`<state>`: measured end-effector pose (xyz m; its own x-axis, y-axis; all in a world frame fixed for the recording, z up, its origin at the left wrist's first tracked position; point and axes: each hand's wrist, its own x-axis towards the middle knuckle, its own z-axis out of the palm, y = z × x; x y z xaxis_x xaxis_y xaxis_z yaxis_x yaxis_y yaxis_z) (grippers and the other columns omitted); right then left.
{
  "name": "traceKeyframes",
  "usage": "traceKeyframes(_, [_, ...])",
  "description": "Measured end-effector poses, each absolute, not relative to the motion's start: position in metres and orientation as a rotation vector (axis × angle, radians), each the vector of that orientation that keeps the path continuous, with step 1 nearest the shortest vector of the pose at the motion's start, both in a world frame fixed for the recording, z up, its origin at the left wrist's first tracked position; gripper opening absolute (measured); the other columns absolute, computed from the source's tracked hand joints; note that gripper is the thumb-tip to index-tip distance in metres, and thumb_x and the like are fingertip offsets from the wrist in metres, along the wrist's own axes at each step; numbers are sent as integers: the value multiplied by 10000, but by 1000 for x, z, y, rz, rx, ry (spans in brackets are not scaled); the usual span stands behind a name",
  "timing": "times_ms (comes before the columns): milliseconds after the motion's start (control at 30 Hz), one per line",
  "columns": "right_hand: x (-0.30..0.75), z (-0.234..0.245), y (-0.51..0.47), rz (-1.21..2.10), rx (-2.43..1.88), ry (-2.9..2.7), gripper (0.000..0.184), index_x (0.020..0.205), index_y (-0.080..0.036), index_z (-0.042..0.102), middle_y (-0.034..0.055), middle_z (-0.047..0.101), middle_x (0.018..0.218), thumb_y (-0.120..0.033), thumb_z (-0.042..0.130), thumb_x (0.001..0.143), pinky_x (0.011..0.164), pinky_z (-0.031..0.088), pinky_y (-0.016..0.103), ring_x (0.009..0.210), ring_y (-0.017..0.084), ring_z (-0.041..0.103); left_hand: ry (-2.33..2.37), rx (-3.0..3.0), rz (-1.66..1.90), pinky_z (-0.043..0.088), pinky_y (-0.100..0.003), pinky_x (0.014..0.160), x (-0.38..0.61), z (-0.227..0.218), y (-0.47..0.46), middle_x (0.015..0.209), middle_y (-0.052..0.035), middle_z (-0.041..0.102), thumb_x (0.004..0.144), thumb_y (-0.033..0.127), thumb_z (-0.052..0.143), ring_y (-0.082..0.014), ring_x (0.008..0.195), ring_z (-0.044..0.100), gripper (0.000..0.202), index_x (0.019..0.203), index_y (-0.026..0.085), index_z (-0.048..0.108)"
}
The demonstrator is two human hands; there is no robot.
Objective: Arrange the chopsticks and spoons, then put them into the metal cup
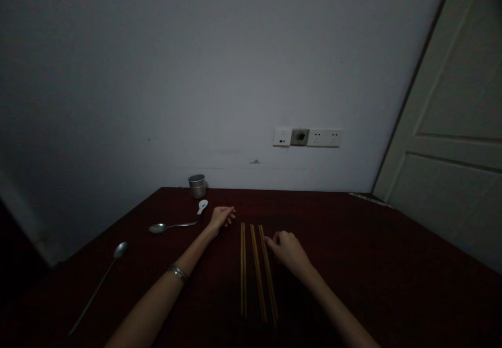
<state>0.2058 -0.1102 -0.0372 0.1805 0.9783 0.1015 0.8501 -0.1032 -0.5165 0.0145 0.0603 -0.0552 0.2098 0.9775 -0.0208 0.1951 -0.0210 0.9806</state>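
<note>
Several wooden chopsticks (257,267) lie lengthwise on the dark red table in three narrow groups. My left hand (221,217) rests left of their far ends, its fingers loosely bent and slightly apart, holding nothing. Beside the rightmost group is my right hand (289,251). Its fingers are curled inward, and its thumb points at the chopsticks, close to or touching them. Left of my left hand lie a white spoon (202,206) and a metal spoon (159,228). A bracelet (178,272) circles my left forearm.
A metal cup (197,186) stands at the table's far left, near the wall. A long-handled metal spoon (121,250) lies at the left. Wall sockets (323,138) sit above the table (345,243); a panelled door (451,144) is at the right.
</note>
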Motion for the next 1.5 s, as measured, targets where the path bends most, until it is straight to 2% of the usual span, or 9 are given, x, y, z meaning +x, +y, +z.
traceKeyframes(200, [203, -11, -108, 112, -2111, -1766, 466, 695, -189, 598, 86, 654, 746, -527, 309, 832, 575, 385, 240, 708, 195, 620, 1148, 1486, 976, 287, -152, 324, 19, -30, 49, 615, -34, 607, 763, 266, 465, -39, 364, 439, 222, 755, 87, 596])
traceKeyframes(300, [207, -11, -101, -46, -2119, -1839, 433, 772, -186, 596, 95, 648, 799, -483, 291, 854, 625, 407, 264, 752, 203, 617, 1087, 1587, 975, 294, -155, 319, 20, -1, 43, 641, -48, 621, 750, 223, 465, -48, 372, 462, 198, 766, 85, 606])
traceKeyframes(467, [233, -37, -79, -170, -1910, -1995, 335, 913, -136, 588, 126, 619, 951, -337, 325, 867, 764, 421, 272, 896, 204, 583, 988, 1691, 934, 324, -156, 336, -2, 49, 23, 766, -86, 656, 753, 281, 497, -69, 429, 525, 249, 886, 96, 598])
traceKeyframes(633, [264, -73, -52, -216, -1809, -2023, 375, 1040, -80, 592, 165, 561, 1134, -276, 334, 852, 943, 352, 323, 1097, 233, 489, 1124, 1739, 932, 327, -168, 350, -58, 69, 9, 745, -72, 654, 731, 257, 521, -85, 441, 525, 267, 949, 114, 578])
traceKeyframes(767, [276, -91, -40, -209, -1809, -1994, 408, 1083, -83, 590, 156, 528, 1197, -287, 334, 839, 967, 342, 352, 1158, 239, 441, 1283, 1821, 855, 318, -176, 353, -115, 70, 2, 686, -56, 645, 710, 304, 537, -91, 419, 509, 241, 844, 120, 615])
traceKeyframes(900, [281, -99, -36, -199, -1792, -2012, 427, 1103, -92, 582, 148, 529, 1201, -307, 332, 832, 957, 357, 355, 1149, 238, 454, 1513, 1810, 776, 317, -178, 371, -170, 63, -12, 585, -33, 620, 663, 274, 549, -97, 406, 496, 173, 720, 124, 613])
traceKeyframes(1067, [285, -107, -33, -203, -1793, -2019, 442, 1107, -90, 579, 152, 520, 1211, -318, 322, 829, 954, 361, 360, 1144, 245, 459, 1642, 2000, 480, 331, -187, 429, -232, 42, -31, 524, -12, 582, 624, 261, 543, -108, 445, 499, 137, 616, 143, 612])
traceKeyframes(1200, [288, -112, -29, -226, -1723, -2027, 438, 1091, -77, 586, 164, 539, 1184, -308, 335, 816, 961, 356, 381, 1118, 257, 484, 1887, 2095, 348, 292, -180, 444, -271, 22, -38, 485, 5, 530, 600, 279, 550, -105, 479, 482, 163, 517, 142, 580])
traceKeyframes(1500, [291, -115, -26, -239, -1716, -2052, 478, 1106, -46, 571, 177, 532, 1188, -333, 319, 819, 970, 354, 392, 1128, 267, 473, 2055, 1933, 155, 314, -208, 409, -299, -6, -38, 522, -14, 530, 653, 404, 510, -119, 432, 483, 285, 590, 136, 582])
